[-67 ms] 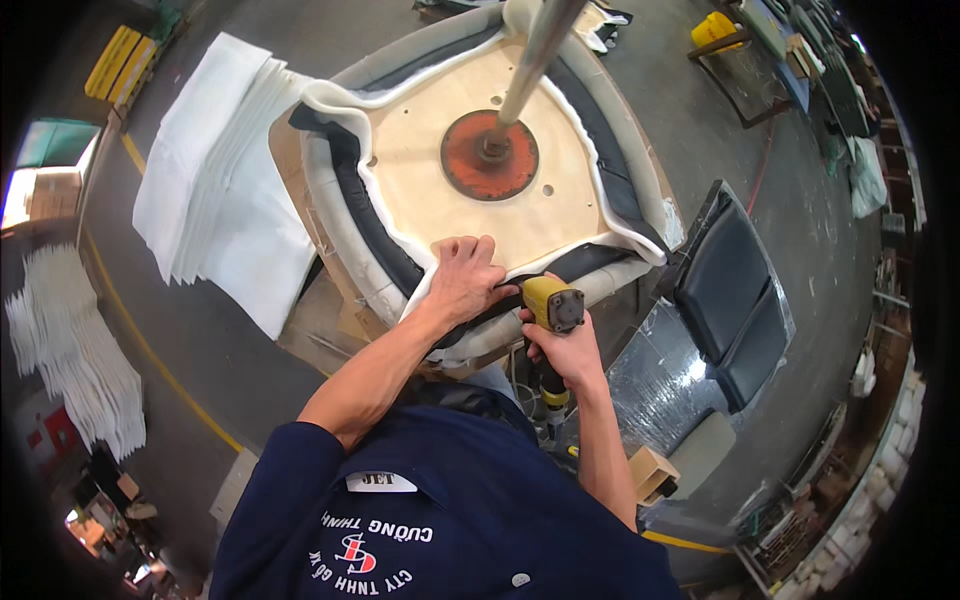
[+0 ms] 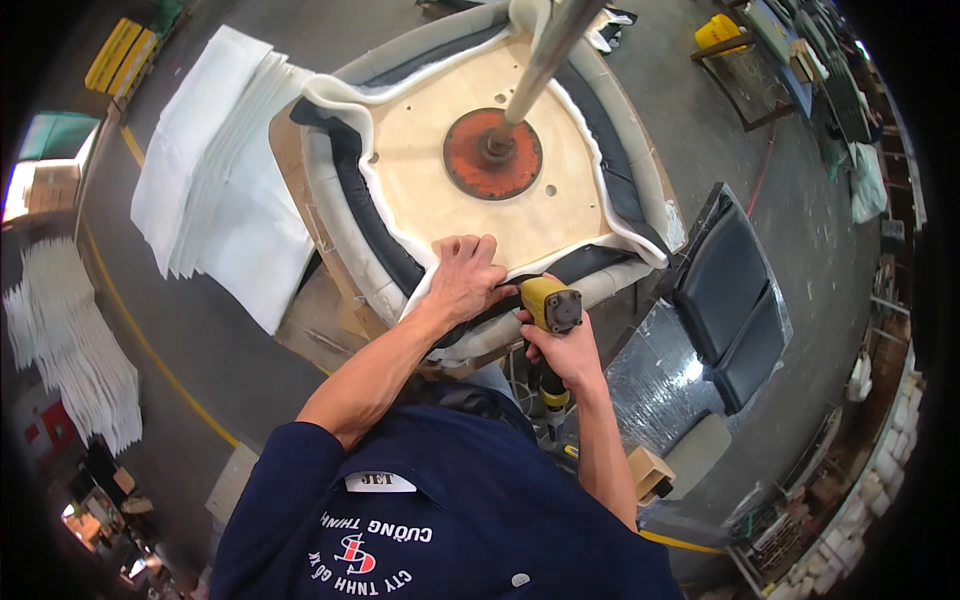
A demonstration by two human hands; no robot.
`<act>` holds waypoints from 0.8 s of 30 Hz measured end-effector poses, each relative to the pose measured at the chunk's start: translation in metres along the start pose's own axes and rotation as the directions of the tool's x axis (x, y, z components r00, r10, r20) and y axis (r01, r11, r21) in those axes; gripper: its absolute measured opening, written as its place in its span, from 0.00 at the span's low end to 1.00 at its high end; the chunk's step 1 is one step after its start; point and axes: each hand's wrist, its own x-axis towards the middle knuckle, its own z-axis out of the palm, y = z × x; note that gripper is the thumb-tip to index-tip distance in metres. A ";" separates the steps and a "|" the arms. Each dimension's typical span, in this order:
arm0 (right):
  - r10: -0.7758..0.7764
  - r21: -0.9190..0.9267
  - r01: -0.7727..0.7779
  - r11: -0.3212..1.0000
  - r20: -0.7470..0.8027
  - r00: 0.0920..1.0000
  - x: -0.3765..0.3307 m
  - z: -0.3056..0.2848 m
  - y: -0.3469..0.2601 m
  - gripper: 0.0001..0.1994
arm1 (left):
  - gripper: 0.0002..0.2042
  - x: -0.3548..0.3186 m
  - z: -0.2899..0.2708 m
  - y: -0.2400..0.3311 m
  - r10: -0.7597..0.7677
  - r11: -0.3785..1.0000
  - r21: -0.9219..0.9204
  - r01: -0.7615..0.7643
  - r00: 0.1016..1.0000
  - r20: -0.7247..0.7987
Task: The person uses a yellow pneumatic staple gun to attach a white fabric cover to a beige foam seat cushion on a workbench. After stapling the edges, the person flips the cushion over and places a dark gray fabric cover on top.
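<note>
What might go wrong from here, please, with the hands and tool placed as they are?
The left hand has its thumb close to the yellow tool in the right hand, so a slip of the tool could hurt it. The white padding also bulges at a corner of the wooden panel, so it might bunch up or shift.

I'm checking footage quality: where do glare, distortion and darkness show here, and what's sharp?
Head view, right: glare whitens part of the shiny sheet; head view, left: the yellow floor line bows; head view, outer rim: corners fall to black; head view, centre: the left hand, right hand and yellow tool look fairly sharp.
</note>
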 end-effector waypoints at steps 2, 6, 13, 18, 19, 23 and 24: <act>0.033 -0.044 -0.033 0.998 -0.007 0.999 0.003 0.004 -0.001 0.40 | 0.16 -0.001 0.000 -0.001 -0.014 1.000 -0.014 0.014 1.000 0.013; 0.092 -0.087 -0.093 0.992 -0.017 0.996 0.010 0.011 -0.008 0.39 | 0.15 0.000 0.001 -0.004 -0.042 0.997 -0.061 0.042 0.999 0.015; 0.016 -0.248 -0.018 0.969 -0.010 1.000 0.021 0.022 -0.014 0.39 | 0.14 -0.002 0.005 -0.003 -0.055 0.998 -0.014 0.056 0.996 0.064; 0.000 -0.139 -0.008 0.990 -0.057 0.998 0.016 0.009 -0.018 0.29 | 0.14 0.012 -0.004 0.008 -0.044 0.999 -0.004 0.044 0.994 0.099; -0.030 -0.132 0.022 0.991 -0.057 0.998 0.017 0.004 -0.011 0.29 | 0.15 0.016 -0.005 0.010 -0.047 0.999 -0.005 0.048 0.991 0.123; -0.057 0.034 0.060 0.998 -0.092 0.994 0.003 0.002 0.001 0.33 | 0.18 0.016 -0.021 0.003 -0.051 0.998 0.028 0.047 0.989 0.141; -0.065 0.062 0.073 0.995 -0.116 0.991 0.001 -0.005 0.009 0.35 | 0.18 0.017 -0.023 0.000 -0.047 0.998 0.041 0.042 0.989 0.139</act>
